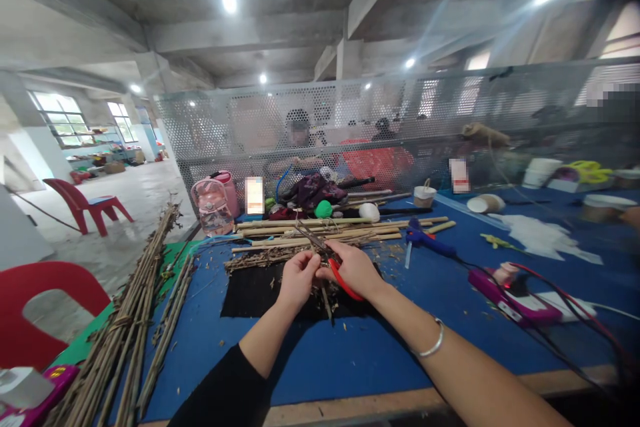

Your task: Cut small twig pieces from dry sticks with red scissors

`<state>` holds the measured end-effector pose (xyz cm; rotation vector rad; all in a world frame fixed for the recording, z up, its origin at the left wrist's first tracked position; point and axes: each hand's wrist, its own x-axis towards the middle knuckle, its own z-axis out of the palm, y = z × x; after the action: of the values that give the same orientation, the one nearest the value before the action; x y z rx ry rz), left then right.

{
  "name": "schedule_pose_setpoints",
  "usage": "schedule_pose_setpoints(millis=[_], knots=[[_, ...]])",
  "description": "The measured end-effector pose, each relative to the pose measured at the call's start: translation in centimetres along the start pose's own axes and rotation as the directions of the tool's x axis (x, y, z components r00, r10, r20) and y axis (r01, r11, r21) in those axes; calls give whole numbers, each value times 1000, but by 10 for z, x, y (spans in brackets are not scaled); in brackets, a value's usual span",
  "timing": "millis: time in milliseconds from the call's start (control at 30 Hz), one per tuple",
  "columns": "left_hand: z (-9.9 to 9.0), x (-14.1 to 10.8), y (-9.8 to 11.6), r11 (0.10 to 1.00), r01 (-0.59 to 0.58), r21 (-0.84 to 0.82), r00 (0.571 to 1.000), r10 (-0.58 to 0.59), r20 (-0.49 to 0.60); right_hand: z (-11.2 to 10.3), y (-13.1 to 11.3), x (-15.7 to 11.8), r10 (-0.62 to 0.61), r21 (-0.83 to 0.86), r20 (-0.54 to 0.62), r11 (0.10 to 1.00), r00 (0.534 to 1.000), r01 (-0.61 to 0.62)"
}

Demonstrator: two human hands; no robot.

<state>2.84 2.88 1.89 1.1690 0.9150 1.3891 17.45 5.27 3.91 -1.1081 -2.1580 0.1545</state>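
My right hand is closed on a pair of scissors with red handles. The blades point up and away to the left, over the dry stems. Close beside it, my left hand pinches a dry brown plant stem, whose lower end sticks out between the hands. Under both hands lies a black cloth strewn with leaf scraps. A row of dry twigs rests along the cloth's far edge, with pale sticks behind it.
Bundled long stems lean along the table's left side. A blue glue gun, a purple power strip with cables and white plastic are at right. Behind stand a pink bag, green ball and perforated metal screen; a person sits beyond.
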Motion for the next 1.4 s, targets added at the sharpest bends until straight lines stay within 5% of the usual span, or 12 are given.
schedule_pose_setpoints(millis=[233, 633, 1133, 1267, 1400], knots=[[0, -1, 3, 982, -74, 172, 994, 87, -69, 1, 0, 1, -64, -67, -1, 996, 998, 63], [-2, 0, 0, 956, -138, 258, 988, 153, -36, -2, -2, 2, -46, 34, 32, 998, 998, 45], [-3, 0, -4, 989, -64, 132, 996, 73, -60, 3, 0, 0, 18, 133, 79, 991, 997, -29], [-5, 3, -5, 995, -25, 101, 984, 43, -172, 6, 4, 4, 202, 34, 55, 978, 978, -204], [-9, 6, -3, 990, -66, 128, 955, 100, -280, 7, 16, 13, 372, -289, 40, 893, 927, -346]])
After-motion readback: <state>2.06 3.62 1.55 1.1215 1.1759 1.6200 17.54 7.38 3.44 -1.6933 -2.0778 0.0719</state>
